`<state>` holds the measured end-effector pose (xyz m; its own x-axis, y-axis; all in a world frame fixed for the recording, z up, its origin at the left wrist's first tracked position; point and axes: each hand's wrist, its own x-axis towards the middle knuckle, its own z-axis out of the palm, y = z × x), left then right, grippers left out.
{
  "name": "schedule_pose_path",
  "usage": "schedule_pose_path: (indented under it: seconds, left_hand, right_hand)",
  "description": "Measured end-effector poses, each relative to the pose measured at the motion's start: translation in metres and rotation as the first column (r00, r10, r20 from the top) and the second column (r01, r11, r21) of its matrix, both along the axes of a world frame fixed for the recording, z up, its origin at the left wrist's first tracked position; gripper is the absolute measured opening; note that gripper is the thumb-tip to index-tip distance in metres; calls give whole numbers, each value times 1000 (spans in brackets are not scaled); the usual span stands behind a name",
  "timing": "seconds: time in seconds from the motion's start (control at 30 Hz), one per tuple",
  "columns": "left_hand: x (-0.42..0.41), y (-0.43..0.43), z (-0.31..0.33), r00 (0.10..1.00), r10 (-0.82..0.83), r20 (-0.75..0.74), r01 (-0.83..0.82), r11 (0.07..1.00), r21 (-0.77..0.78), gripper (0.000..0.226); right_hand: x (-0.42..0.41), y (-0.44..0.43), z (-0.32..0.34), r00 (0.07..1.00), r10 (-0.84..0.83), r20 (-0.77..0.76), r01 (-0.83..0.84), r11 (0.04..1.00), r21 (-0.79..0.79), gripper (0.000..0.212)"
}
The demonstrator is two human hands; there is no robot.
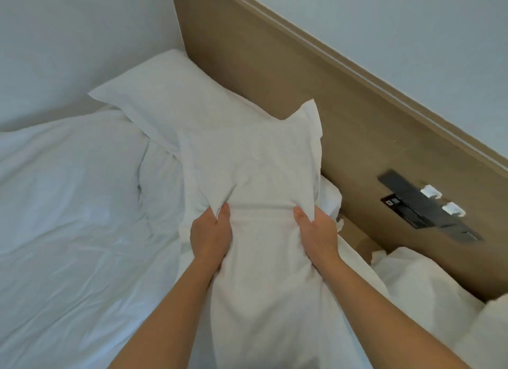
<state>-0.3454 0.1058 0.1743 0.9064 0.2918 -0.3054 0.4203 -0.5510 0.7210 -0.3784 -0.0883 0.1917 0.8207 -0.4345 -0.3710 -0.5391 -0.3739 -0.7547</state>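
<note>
From the head camera we see a tan headboard (269,74), smooth and flat, running slantwise across the view, and we place everything else against it. At its far end, lying along its foot, is a second pillow (162,99), soft and rectangular with a flat flanged edge. On the headboard's face, toward the near end, sits a dark switch panel (428,206) with two white switches. Below that panel, more white bedding (417,283) is heaped against the board. Away from the headboard spreads the creased white duvet (68,217).

The pillow (253,162) in hand wears a limp, wrinkled white cloth case. Its far corner leans on the headboard, and it overlaps the second pillow's near end. Our left hand (210,232) and right hand (319,231) each grip one side of it, thumbs on top and fingers curled into bunched cloth.
</note>
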Motion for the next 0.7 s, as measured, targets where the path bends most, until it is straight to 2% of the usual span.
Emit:
schedule_pose_path:
  seconds: [0.2,0.4,0.53,0.63,0.7]
  left_hand:
    - [-113,34,74,976,-212,53,213,977,-27,33]
    - [-195,24,105,898,-433,77,435,900,-11,43]
    - [-259,-13,107,818,-568,95,573,818,-43,40]
    - [-324,-46,111,745,-663,76,667,740,-83,39]
    - [-373,-65,115,684,-726,76,729,676,-109,41]
  right_hand:
    - [-155,45,59,963,-268,20,267,962,54,34]
    - [-276,51,100,887,-462,21,462,887,27,33]
    - [-364,36,116,794,-607,21,608,794,-24,26]
    - [-447,27,120,687,-727,14,727,686,-29,39]
    - [-508,26,121,608,-794,25,794,607,-44,38]
